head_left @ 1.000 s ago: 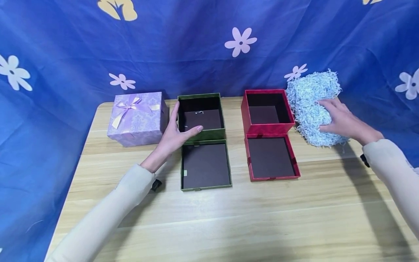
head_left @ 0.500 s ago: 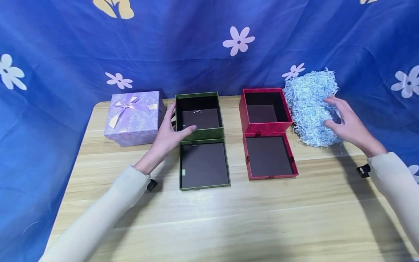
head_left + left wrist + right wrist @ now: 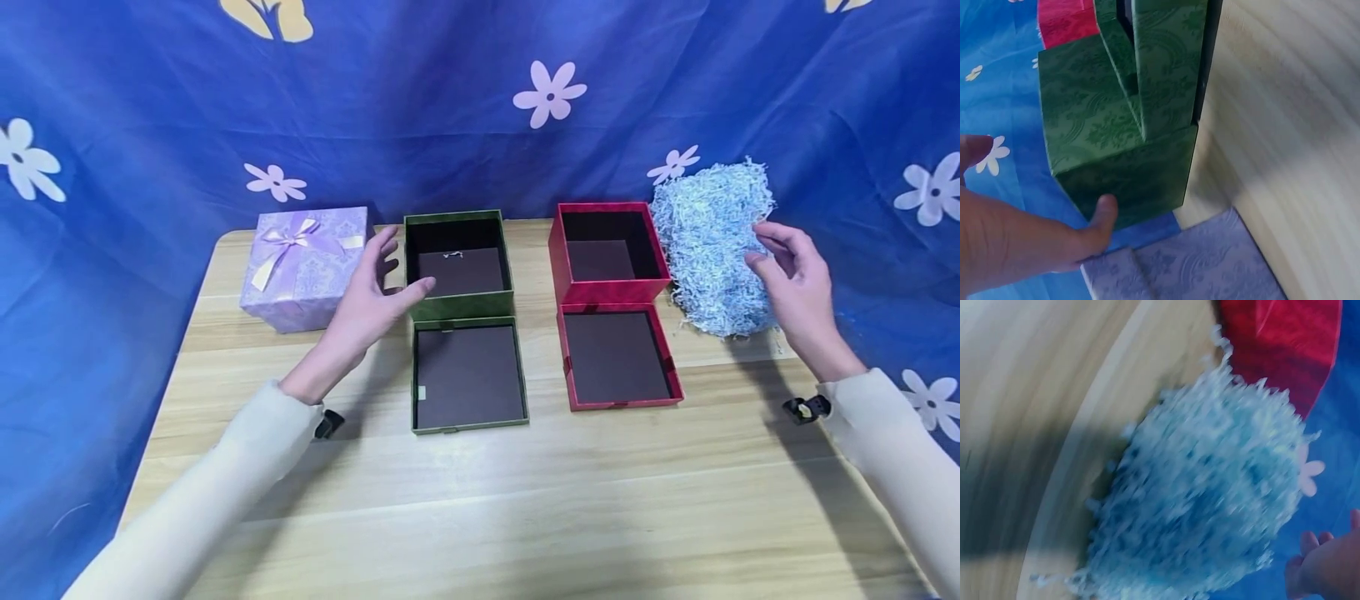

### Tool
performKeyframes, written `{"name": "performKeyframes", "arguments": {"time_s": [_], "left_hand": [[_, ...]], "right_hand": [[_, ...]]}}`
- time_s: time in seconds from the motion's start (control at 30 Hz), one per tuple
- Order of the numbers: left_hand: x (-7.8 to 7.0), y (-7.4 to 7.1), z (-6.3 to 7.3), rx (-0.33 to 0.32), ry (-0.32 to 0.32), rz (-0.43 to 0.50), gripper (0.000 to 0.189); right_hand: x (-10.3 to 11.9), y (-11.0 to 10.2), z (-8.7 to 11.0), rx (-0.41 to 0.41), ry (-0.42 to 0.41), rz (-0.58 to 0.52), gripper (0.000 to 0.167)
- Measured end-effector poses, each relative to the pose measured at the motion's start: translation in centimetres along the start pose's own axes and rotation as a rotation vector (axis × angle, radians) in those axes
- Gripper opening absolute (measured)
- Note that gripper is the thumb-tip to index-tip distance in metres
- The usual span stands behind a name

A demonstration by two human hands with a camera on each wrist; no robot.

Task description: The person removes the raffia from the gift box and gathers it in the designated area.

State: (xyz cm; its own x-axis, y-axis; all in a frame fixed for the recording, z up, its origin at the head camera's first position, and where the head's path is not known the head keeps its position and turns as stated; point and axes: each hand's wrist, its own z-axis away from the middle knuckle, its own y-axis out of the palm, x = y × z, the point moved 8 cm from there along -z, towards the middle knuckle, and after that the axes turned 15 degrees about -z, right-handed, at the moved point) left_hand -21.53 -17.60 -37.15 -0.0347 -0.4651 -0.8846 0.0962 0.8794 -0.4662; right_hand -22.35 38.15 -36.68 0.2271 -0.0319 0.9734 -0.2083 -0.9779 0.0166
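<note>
My left hand [image 3: 367, 302] is spread between the lavender gift box [image 3: 307, 271] and the green box [image 3: 461, 307], holding nothing. In the left wrist view the thumb and a fingertip show at the left, close to the green box [image 3: 1122, 181]; whether they touch it I cannot tell. Lidless, the green box has a few pale paper shreds [image 3: 453, 255] on its dark floor. My right hand [image 3: 804, 292] hovers with loosely bent fingers at the right side of a light-blue heap of shredded paper [image 3: 716, 250]. In the right wrist view, a gap separates its fingers [image 3: 1310, 569] from the heap [image 3: 1197, 487].
In front of the green box lies its upturned lid [image 3: 470, 375]. A red box [image 3: 611, 292] stands open beside the shredded paper, with its upturned lid [image 3: 621, 358] before it. Behind the wooden table [image 3: 480, 508] hangs a blue flowered cloth [image 3: 420, 100].
My right hand has drawn off the shredded paper to the right, leaving the heap in place. My left hand has come away from the green box's rim toward the left.
</note>
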Motion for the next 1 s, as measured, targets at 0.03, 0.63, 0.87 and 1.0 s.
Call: {"name": "performKeyframes", "arguments": {"time_s": [0.03,0.63,0.87,1.0], "left_hand": [[-0.1,-0.3,0.0,-0.002,0.002,0.013,0.096],[-1.0,-6.7,1.7,-0.185,0.133,0.293,0.051],[-0.3,-9.8,2.4,-0.284,0.2,0.374,0.042],[0.5,-11.7,3.0,-0.336,0.189,0.405,0.04]], "right_hand": [[0.3,0.3,0.2,-0.007,-0.007,-0.034,0.038],[2.8,9.9,4.3,0.154,0.072,-0.478,0.032],[3.0,14.5,6.0,0.273,0.163,-0.504,0.04],[3.2,17.4,6.9,0.31,0.204,-0.513,0.043]]}}
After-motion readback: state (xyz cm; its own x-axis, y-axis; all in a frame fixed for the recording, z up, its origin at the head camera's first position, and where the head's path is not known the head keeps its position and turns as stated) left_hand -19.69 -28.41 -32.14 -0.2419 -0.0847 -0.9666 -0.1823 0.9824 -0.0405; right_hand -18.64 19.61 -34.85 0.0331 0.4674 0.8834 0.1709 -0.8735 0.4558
